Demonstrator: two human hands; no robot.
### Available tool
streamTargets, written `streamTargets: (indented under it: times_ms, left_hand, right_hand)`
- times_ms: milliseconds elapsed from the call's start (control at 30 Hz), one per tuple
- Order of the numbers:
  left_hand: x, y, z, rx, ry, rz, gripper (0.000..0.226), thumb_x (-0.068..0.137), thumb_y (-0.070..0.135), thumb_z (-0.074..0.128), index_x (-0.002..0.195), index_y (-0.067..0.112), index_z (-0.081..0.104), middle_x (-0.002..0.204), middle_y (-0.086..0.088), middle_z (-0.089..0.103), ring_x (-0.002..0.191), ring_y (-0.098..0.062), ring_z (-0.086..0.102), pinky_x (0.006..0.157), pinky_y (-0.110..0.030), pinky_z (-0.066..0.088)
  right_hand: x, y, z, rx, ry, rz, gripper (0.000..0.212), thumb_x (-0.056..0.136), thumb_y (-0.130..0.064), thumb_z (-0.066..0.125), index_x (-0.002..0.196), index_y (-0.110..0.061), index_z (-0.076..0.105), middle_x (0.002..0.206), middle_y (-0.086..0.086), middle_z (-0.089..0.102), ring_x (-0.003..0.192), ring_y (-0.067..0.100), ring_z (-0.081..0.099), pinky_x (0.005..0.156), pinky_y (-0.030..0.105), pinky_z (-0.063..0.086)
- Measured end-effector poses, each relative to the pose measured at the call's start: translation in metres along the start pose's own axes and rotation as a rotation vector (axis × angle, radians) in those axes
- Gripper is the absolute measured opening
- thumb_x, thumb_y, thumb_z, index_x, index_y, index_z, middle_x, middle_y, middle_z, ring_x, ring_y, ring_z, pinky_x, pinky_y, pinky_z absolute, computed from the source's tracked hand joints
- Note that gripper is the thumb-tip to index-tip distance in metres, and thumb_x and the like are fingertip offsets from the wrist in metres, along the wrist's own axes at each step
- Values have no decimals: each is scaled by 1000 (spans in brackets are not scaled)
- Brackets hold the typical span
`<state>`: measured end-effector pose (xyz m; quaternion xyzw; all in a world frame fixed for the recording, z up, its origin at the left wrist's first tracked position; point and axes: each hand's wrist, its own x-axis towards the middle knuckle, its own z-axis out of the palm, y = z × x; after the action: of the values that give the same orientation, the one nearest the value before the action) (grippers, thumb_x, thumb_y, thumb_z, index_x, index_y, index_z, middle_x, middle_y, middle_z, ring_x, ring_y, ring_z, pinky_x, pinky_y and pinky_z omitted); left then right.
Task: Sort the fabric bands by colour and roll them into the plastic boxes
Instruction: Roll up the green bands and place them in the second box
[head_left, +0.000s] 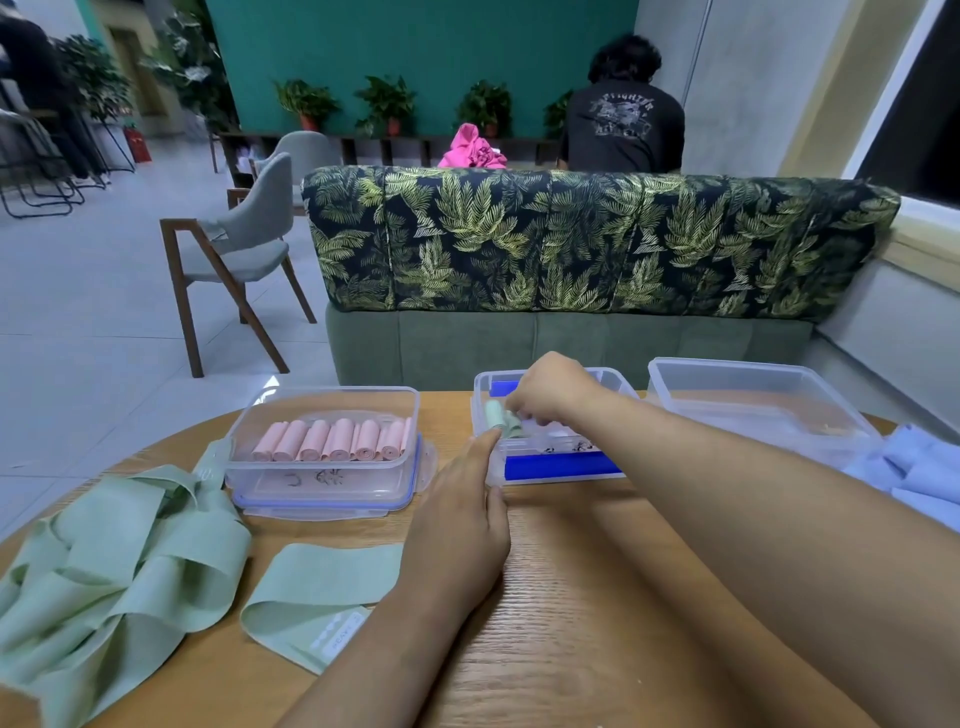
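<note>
My right hand (550, 389) pinches a rolled green band (500, 418) over the middle plastic box (561, 470), which has blue clips. My left hand (457, 519) lies flat on the table with straight fingers touching that box's left edge, just below the roll. The left box (244, 457) holds a row of several rolled pink bands (332, 440). A heap of loose green bands (104, 561) lies at the table's left, and one flat green band (317, 597) lies beside my left forearm. Pale blue bands (914, 473) lie at the right edge.
A third plastic box (670, 384) stands at the back right. The round wooden table (571, 597) ends just behind the boxes, against a leaf-patterned sofa (571, 244). A grey chair (244, 244) stands to the left. A person (623, 119) sits beyond the sofa.
</note>
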<state>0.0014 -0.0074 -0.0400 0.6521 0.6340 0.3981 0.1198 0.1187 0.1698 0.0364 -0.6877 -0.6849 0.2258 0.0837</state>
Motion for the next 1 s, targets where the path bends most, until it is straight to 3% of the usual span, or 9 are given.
streamTargets:
  times_ms: [100, 233, 367, 467, 567, 733, 900, 1000]
  left_hand:
    - [0, -1, 1, 3, 6, 16, 65, 100, 17, 52, 157, 43, 34, 144, 14, 61, 127, -9, 55, 100, -31, 49]
    - [0, -1, 1, 17, 5, 34, 64, 100, 16, 52, 158, 39, 34, 147, 12, 59, 129, -10, 54, 103, -34, 49]
    - [-2, 4, -2, 21, 28, 27, 61, 100, 15, 52, 157, 31, 39, 140, 8, 61, 125, -13, 54, 102, -38, 50]
    - [-5, 8, -11, 27, 69, 3, 47, 102, 16, 52, 148, 26, 49, 132, 5, 64, 121, -17, 54, 100, -40, 50]
    - [-18, 9, -24, 52, 94, 4, 38, 100, 13, 54, 136, 22, 58, 122, 2, 67, 113, -19, 54, 97, -40, 49]
    - [-61, -13, -63, 209, 143, -12, 28, 95, 16, 61, 121, 25, 68, 111, 7, 72, 104, -23, 63, 89, -43, 51]
    - [-98, -44, -108, 181, 227, -157, 35, 90, 10, 54, 117, 28, 70, 107, 14, 68, 107, -14, 60, 94, -43, 52]
    - [-107, -55, -119, 150, 233, -200, 40, 88, 1, 58, 118, 24, 71, 111, 11, 67, 111, -14, 58, 98, -40, 51]
  right_hand:
    - [-1, 7, -3, -54, 1, -19, 16, 77, -29, 71, 75, -14, 74, 72, -2, 79, 59, 18, 69, 65, 29, 53]
    - [-7, 13, -7, -71, -3, -54, 19, 73, -30, 74, 79, -12, 74, 78, 0, 79, 60, 23, 62, 63, 31, 48]
    - [-35, 13, -18, 36, 69, -177, 22, 79, -29, 69, 62, -20, 60, 57, -4, 56, 61, 24, 48, 62, 34, 41]
    - [-70, 15, -21, 145, 103, -292, 22, 84, -32, 67, 66, -19, 69, 60, -6, 64, 56, 15, 53, 59, 32, 46]
    - [-105, 16, -17, 238, 66, -403, 22, 85, -31, 66, 72, -15, 72, 64, 0, 64, 53, 11, 46, 59, 32, 42]
    - [-147, 23, 16, 306, -4, -487, 15, 88, -31, 73, 74, -27, 76, 74, -15, 73, 67, 5, 63, 71, 35, 54]
    - [-174, 24, 62, 315, -99, -570, 11, 89, -23, 74, 96, -29, 81, 78, -22, 72, 74, -6, 63, 74, 21, 53]
    - [-181, 18, 88, 207, -108, -721, 30, 86, -21, 69, 112, -33, 78, 106, -16, 68, 91, -2, 61, 88, 26, 53]
